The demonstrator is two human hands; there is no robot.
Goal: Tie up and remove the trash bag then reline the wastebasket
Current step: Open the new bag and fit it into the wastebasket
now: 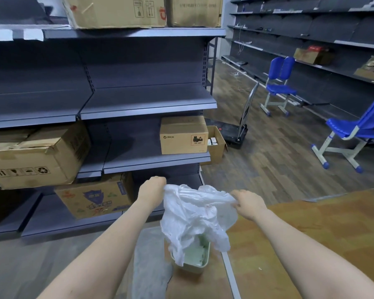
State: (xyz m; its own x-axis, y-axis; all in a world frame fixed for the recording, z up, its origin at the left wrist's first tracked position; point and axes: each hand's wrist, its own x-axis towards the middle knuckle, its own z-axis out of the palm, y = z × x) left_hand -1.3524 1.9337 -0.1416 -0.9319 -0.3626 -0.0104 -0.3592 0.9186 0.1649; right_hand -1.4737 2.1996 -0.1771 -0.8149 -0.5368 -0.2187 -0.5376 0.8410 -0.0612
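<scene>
While both arms reach forward, the two hands hold a thin white trash bag (194,214) spread between them at its upper edge. The left hand (152,188) has its fingers curled around the bag's left corner, the knuckles turned away so the fingertips are hidden. The right hand (247,202) pinches the bag's right edge between thumb and fingers. From the hands the crumpled plastic hangs down, and its lower end trails into the mouth of a small pale green wastebasket (192,260) that stands below and between the forearms. The basket sits on a brown counter (300,234) that spreads out under the right forearm, close to the counter's left edge. Whether the bag's bottom touches the inside of the basket cannot be told.

Beyond the left hand stand grey metal shelves (147,104). A printed cardboard box (93,196) lies just left of the left wrist on a low shelf, a larger taped box (37,156) is further left and higher, and a box marked PICO (184,137) stands on the shelf above the hands. Far past the right hand, two blue chairs (277,83) stand on a wood-patterned floor (279,152), with a black hand trolley (238,132) near the shelf end.
</scene>
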